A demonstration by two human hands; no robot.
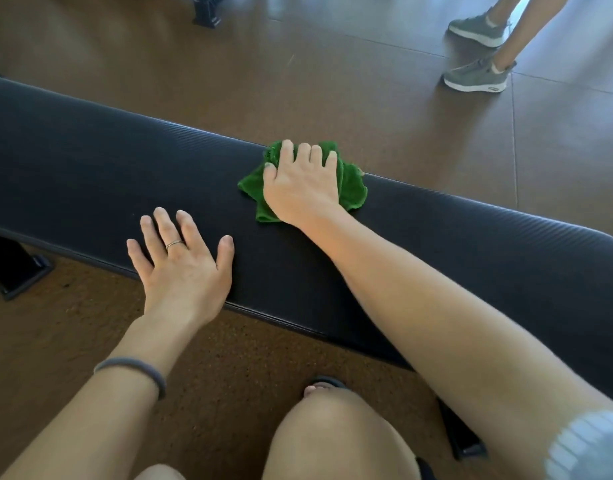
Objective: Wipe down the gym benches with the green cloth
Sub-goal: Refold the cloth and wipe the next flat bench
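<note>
A long black padded gym bench [90, 161], the desk here, runs across the view from upper left to lower right over a brown floor [332, 64]. The green cloth [352, 188] lies bunched on the top of the desk near its far edge, about midway along the visible length. The right hand [300, 181] lies palm down on top of the cloth, fingers [287, 150] spread and bent slightly over the crumpled fabric, pressing it against the padding; green folds stick out on both sides of the hand. The left hand [180, 258] rests flat on the desk nearer its front edge, to the left of the cloth and apart from it, fingers straight and fanned wide, holding nothing. It wears a ring [174, 244] on one finger, and a grey band [132, 372] circles that forearm. Beyond the desk, on the floor at upper right, stand another person's two feet in grey sneakers [476, 76]. A bare knee [332, 441] of the person wiping shows below the front edge of the desk.
</note>
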